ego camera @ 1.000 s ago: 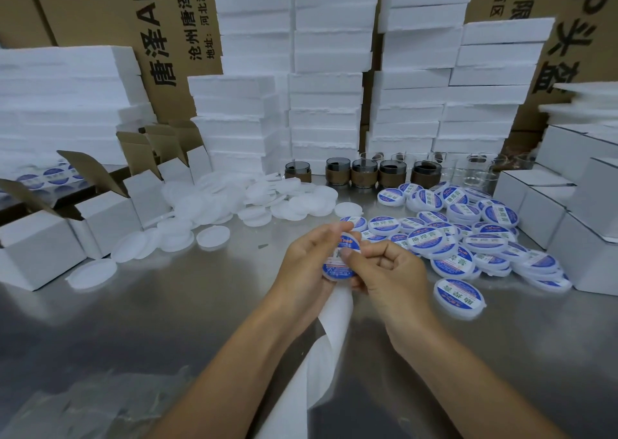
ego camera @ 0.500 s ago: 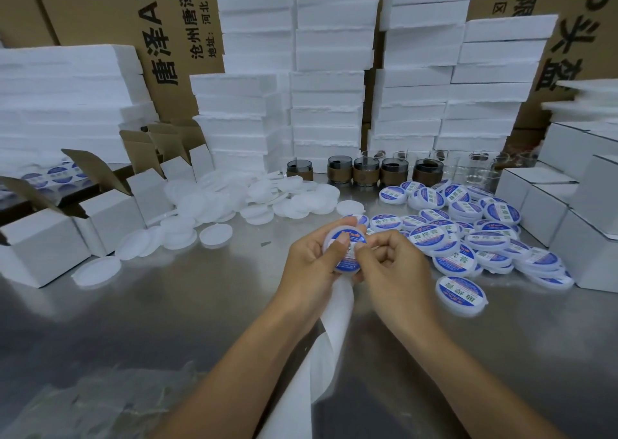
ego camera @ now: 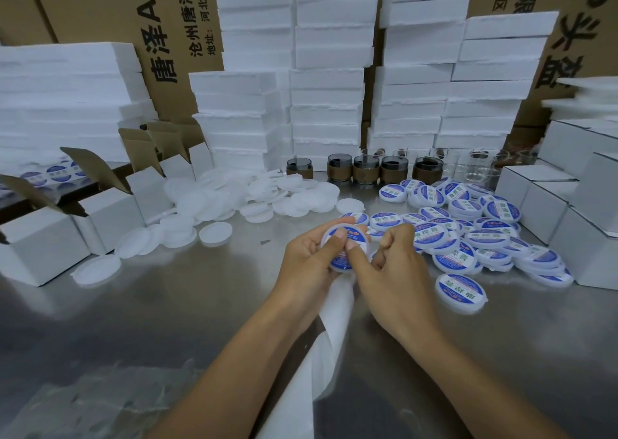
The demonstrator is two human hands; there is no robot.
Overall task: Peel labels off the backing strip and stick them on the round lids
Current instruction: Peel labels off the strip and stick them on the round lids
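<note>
My left hand grips a round white lid with a blue and white label on its face, held upright above the steel table. Its thumb lies across the label. My right hand is right beside it, its thumb pressing on the label and its other fingers curled. The white backing strip hangs down from under my hands toward me. A pile of plain white lids lies at the centre left. Several labelled lids are heaped at the right.
Open white cartons stand at the left and closed white boxes at the right. Dark jars and clear glasses line up behind the lids. Foam slabs and cardboard boxes form the back wall. Crumpled plastic lies near left.
The lid has turned in my hands so its labelled face points more toward me. My right thumb has moved onto the label beside my left thumb.
</note>
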